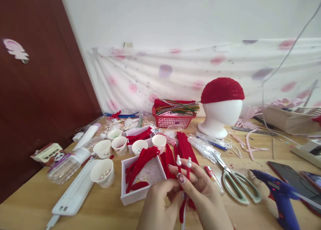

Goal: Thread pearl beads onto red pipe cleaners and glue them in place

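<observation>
Both hands meet at the near table edge. The left hand [160, 198] and right hand [200, 193] are closed together on a red pipe-cleaner piece [187, 176] whose two stems rise above the fingers, each tipped with a white pearl bead [179, 161].

Handling judgement: the piece looks very light, fuzzy and readily bent; the wire should keep whatever shape it is given. The beads appear smooth and could slip or pull off, so grip belongs on the fuzzy stems just below them, not on the beads.

Just left of the left hand stands a white tray [130, 197] holding red strips. Right of the right hand lie scissors [235, 185], and farther right a blue glue gun [281, 195].
</observation>
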`<action>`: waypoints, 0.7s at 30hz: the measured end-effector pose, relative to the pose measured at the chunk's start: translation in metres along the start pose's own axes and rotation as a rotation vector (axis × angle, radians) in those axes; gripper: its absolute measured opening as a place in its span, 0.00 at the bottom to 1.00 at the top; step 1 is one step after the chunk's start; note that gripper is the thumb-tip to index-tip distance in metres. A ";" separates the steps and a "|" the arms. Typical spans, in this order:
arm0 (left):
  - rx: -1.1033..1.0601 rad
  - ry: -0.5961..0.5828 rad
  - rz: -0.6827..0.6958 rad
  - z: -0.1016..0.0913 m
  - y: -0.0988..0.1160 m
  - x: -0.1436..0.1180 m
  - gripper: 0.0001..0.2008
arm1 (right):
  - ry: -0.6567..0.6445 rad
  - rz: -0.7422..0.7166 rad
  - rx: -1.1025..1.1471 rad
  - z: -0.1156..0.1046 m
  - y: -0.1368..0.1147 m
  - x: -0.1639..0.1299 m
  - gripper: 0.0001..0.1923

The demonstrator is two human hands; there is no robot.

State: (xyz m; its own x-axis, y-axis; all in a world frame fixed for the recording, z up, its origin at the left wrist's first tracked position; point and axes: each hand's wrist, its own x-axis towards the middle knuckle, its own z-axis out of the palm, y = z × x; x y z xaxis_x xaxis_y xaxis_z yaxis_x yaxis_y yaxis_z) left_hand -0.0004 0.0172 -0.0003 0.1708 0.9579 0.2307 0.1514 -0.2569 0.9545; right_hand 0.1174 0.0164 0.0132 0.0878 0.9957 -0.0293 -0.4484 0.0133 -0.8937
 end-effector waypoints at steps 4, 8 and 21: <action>0.167 0.054 0.014 -0.033 0.012 0.025 0.10 | 0.027 -0.130 -0.080 -0.013 -0.002 -0.001 0.21; 0.350 0.150 0.027 -0.087 0.017 0.086 0.08 | 0.065 -0.165 -0.149 -0.030 0.001 -0.003 0.18; 0.860 -0.202 -0.091 -0.098 -0.030 0.212 0.17 | 0.027 -0.299 -0.311 -0.097 0.025 0.005 0.11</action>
State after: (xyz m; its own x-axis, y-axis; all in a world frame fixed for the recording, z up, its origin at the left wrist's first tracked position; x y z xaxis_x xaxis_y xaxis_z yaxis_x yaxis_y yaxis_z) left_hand -0.0642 0.2408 0.0390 0.2787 0.9593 0.0461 0.8380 -0.2663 0.4763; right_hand 0.1932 0.0128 -0.0527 0.1978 0.9495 0.2436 -0.1106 0.2685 -0.9569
